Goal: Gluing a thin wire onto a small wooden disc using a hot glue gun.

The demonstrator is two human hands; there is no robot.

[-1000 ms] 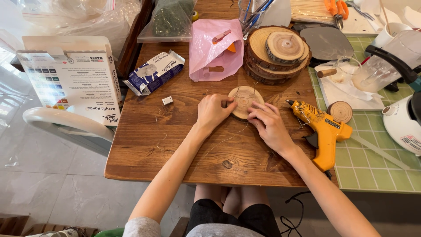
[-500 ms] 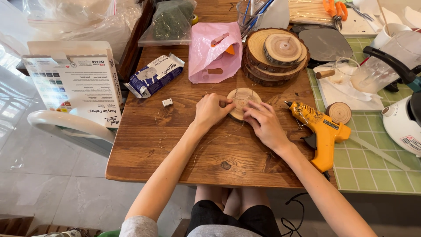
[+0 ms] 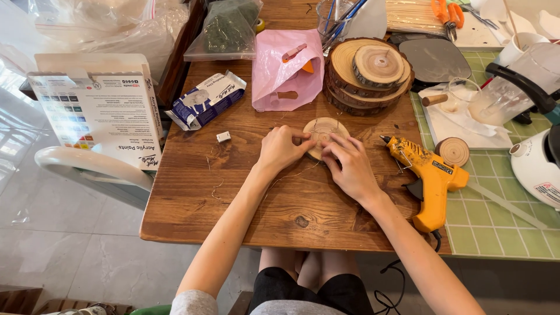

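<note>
I see both hands, left and right, grip pinching a small round pale wood slice on the brown plank counter above grey marble floor tiles.

Wood disc near edge hidden under both hands' fingers; white appliance right of glue gun cut by frame.

A single head-worn camera is looking steeply down from above the seated person, facing toward twelve o'clock across the wooden bench. It is sitting fairly near, taking in both forearms, the lap at six o'clock, and floor at nine o'clock.
</note>
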